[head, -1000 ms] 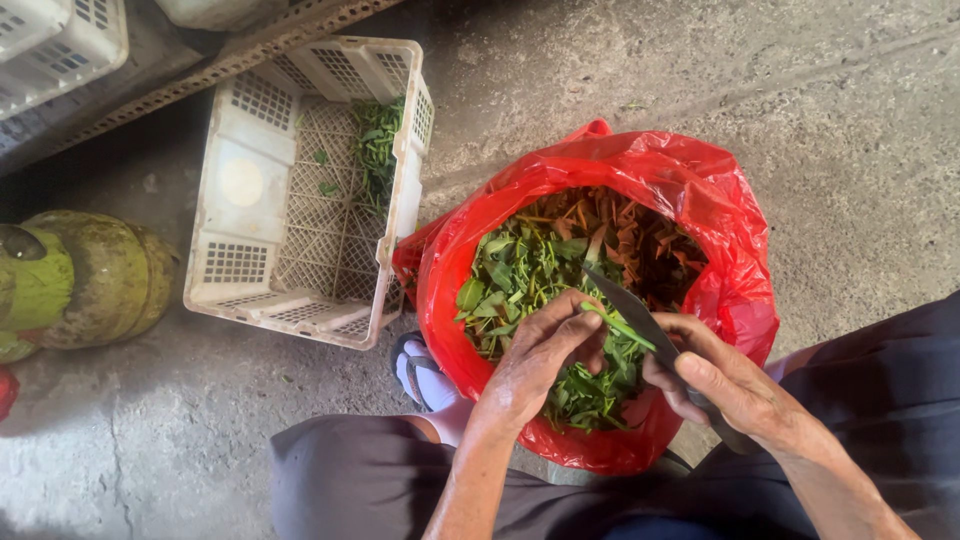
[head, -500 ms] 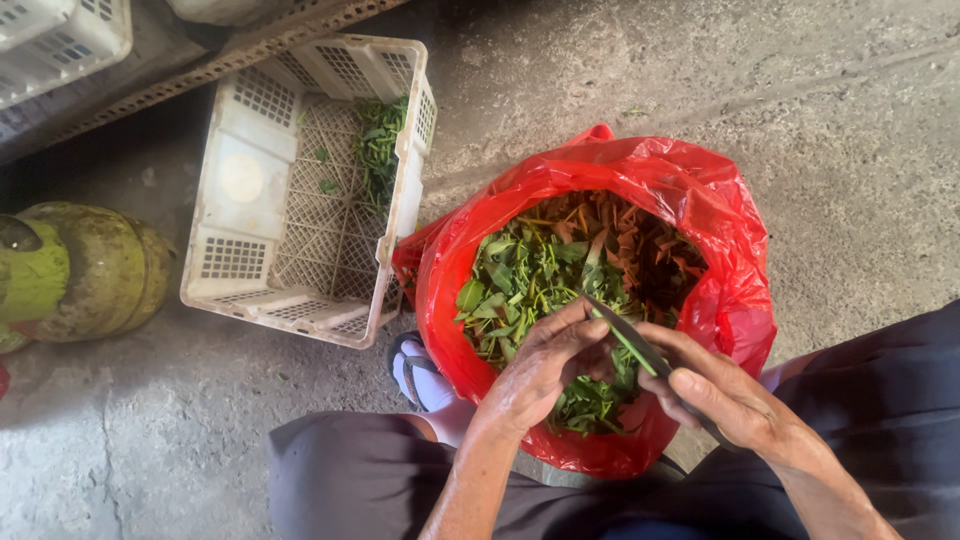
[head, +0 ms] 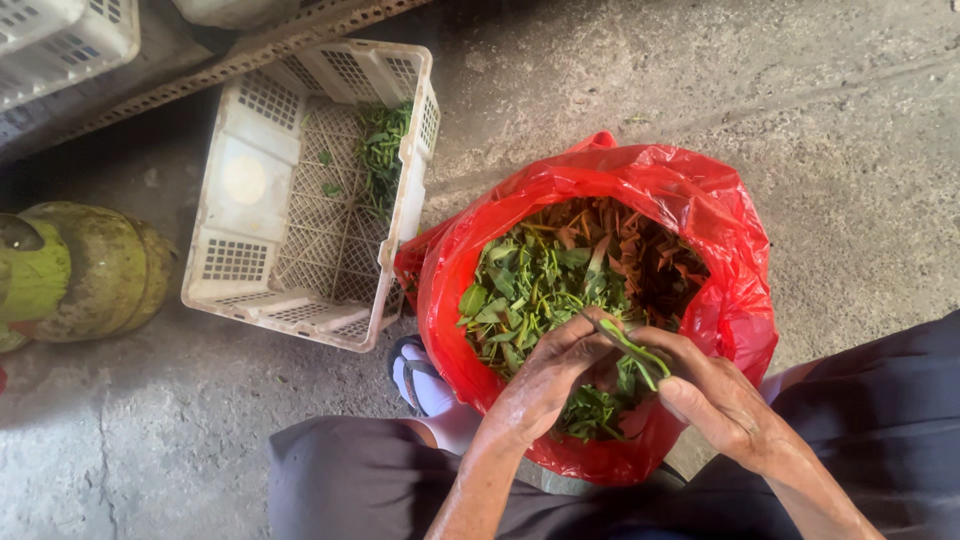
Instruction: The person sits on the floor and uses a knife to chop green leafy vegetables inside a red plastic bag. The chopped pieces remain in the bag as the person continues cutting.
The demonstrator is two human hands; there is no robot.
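A red plastic bag stands open between my knees, filled with green leaves on the left and brown-red scraps on the right. Both my hands meet over its near edge. My left hand pinches one end of a thin green stalk. My right hand grips the other end, thumb on top. More leaves lie under my hands, partly hidden by them.
A white slatted plastic crate lies to the left of the bag with a few greens inside. A green gas cylinder lies at the far left. Another white crate is at the top left. A sandalled foot rests on the concrete floor.
My hands have drawn closer together over the bag's near edge. The long dark strip that stuck out between them earlier is now a short green stalk bent between my fingers.
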